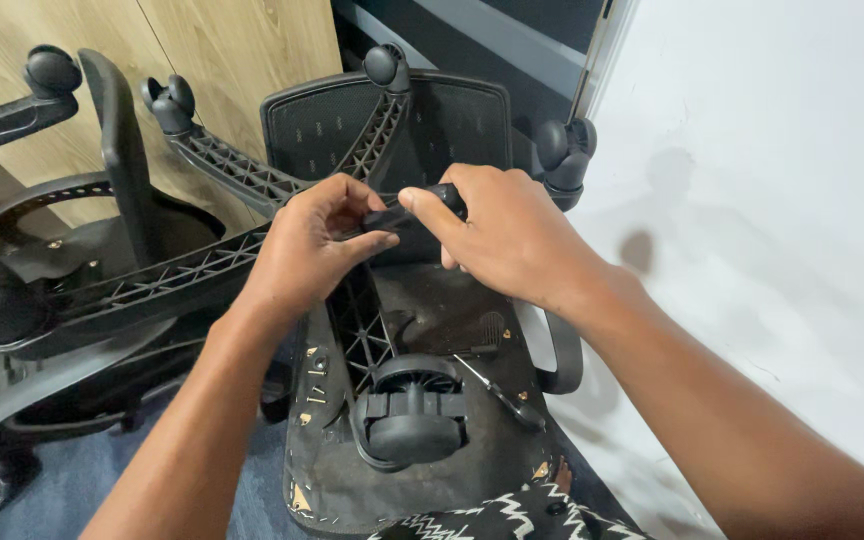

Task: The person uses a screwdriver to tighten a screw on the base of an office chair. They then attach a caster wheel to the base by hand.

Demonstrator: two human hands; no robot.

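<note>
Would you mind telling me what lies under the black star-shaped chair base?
Under the chair base lies the upturned seat underside, with a lever on it. Both hands cover the base's hub.

Two hands [317, 245], six castor wheels [412, 410], two overturned office chairs [432, 450].

Two hands at the hub of an upturned office chair

The left hand [317, 245] and right hand [502, 235] meet on a black hub piece [407, 215] of the star base [242, 180]. A castor [412, 410] sits at six o'clock on the seat underside [452, 470], a lever [497, 390] just right of it; the mesh backrest [452, 120] lies at twelve o'clock.
</note>
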